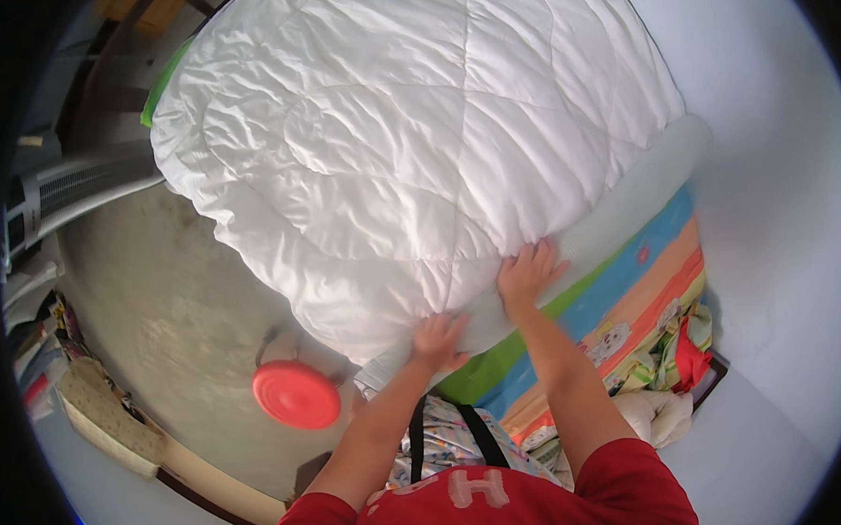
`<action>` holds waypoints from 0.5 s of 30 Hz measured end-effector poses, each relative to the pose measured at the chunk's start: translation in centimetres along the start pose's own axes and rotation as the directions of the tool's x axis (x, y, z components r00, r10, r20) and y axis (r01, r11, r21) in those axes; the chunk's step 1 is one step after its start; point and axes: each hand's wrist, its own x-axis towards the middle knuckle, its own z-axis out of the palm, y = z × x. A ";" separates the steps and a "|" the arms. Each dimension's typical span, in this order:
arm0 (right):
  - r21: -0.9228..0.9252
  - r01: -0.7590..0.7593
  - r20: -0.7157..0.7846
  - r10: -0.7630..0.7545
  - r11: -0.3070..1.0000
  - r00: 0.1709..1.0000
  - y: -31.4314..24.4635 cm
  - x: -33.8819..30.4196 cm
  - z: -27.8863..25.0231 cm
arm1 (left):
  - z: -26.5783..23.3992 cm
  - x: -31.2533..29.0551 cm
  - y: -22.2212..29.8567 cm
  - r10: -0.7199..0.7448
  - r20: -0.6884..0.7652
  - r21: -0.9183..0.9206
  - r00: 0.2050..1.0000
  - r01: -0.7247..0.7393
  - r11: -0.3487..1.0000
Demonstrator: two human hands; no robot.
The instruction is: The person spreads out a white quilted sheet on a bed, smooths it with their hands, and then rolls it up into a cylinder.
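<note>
A large white quilt [387, 142] with stitched seams and many wrinkles spreads over the bed. My right hand [531, 275] lies on its near edge, fingers apart and thumb pointing out to the right. Lower and to the left, my left hand [439, 340] rests on the same edge with its fingertips on the fabric and its thumb apart. Neither hand appears to hold anything. Along the quilt's near side shows a pale grey-white strip of bedding [615, 202]. Under that is a mat striped in green, blue and orange [583, 321], printed with cartoon figures.
A red round stool [296, 395] stands on the grey floor [168, 283] to the left. Close before me sits a patterned bag [447, 430] with black straps. Crumpled colourful cloth [673, 355] lies at the bed's right end, beside a pale wall [786, 246].
</note>
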 end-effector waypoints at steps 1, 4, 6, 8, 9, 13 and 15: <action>0.001 0.021 -0.005 -0.021 1.000 1.000 0.1 -0.1 0.2 | -0.2 0.2 0.0 0.012 -0.033 -0.001 0.999 -0.012 1.000; -0.013 0.037 -0.012 -0.037 0.999 0.999 0.2 -0.2 0.3 | 0.2 -0.1 -0.2 0.032 -0.077 -0.039 0.997 -0.035 0.999; 0.001 0.060 -0.006 -0.060 0.998 0.998 0.4 -0.3 0.3 | 0.6 -0.3 -0.3 0.038 -0.121 -0.032 0.992 -0.042 0.999; 0.008 0.069 0.040 -0.069 0.998 0.997 0.3 -0.2 -0.1 | 0.9 -0.3 -0.4 0.048 -0.178 -0.013 0.983 -0.051 0.999; 0.020 0.108 0.026 -0.108 0.994 0.994 0.6 -0.2 0.0 | 1.0 -0.4 -0.3 0.063 -0.160 0.003 0.985 -0.063 0.998; 0.043 0.178 -0.015 -0.177 0.983 0.984 0.8 -0.2 0.2 | 1.4 -1.2 -0.3 0.116 -0.215 0.052 0.970 -0.108 0.993; 0.073 0.171 -0.065 -0.167 0.983 0.984 0.8 -0.4 0.2 | 1.6 -1.6 -0.3 0.104 -0.241 0.090 0.965 -0.085 0.992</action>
